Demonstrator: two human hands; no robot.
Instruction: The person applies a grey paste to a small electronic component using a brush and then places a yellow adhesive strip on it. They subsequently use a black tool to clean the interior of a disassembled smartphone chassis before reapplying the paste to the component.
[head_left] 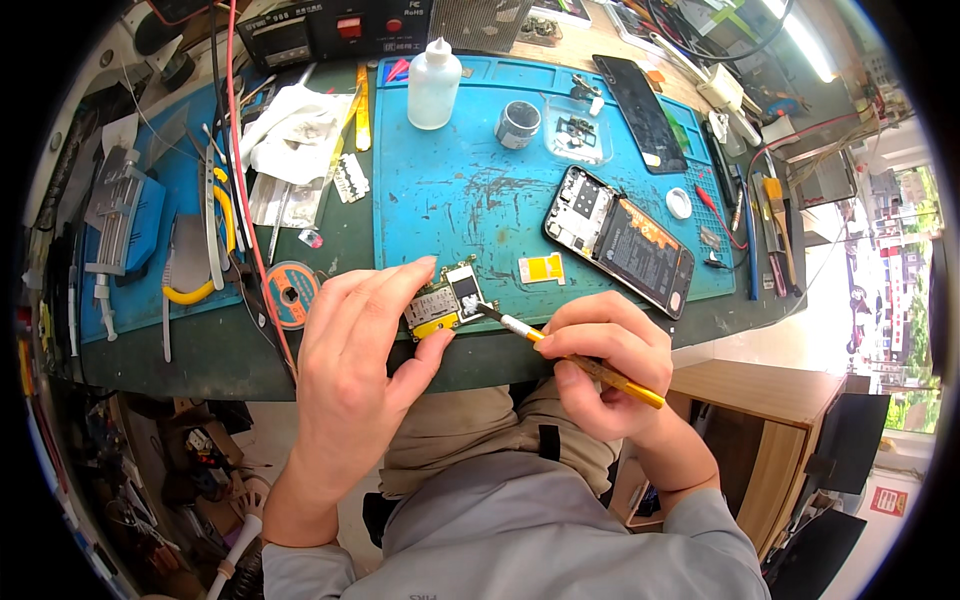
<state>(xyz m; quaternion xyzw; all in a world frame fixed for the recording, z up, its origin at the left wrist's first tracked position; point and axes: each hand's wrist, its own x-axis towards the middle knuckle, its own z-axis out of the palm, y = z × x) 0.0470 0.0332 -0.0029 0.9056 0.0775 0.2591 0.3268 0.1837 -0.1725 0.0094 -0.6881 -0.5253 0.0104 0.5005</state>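
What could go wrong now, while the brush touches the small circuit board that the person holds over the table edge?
1. The circuit board is pinched only by the left hand at the table edge; it might slip to the floor.
2. The brush in the right hand may press small parts too hard.

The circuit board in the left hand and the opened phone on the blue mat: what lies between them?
In the head view, a small yellow sticker piece lies on the blue mat between the circuit board and the opened phone; otherwise bare, scratched mat.

An opened phone point(620, 240), white squeeze bottle point(434, 85) and solder spool point(291, 294) lie on the bench.
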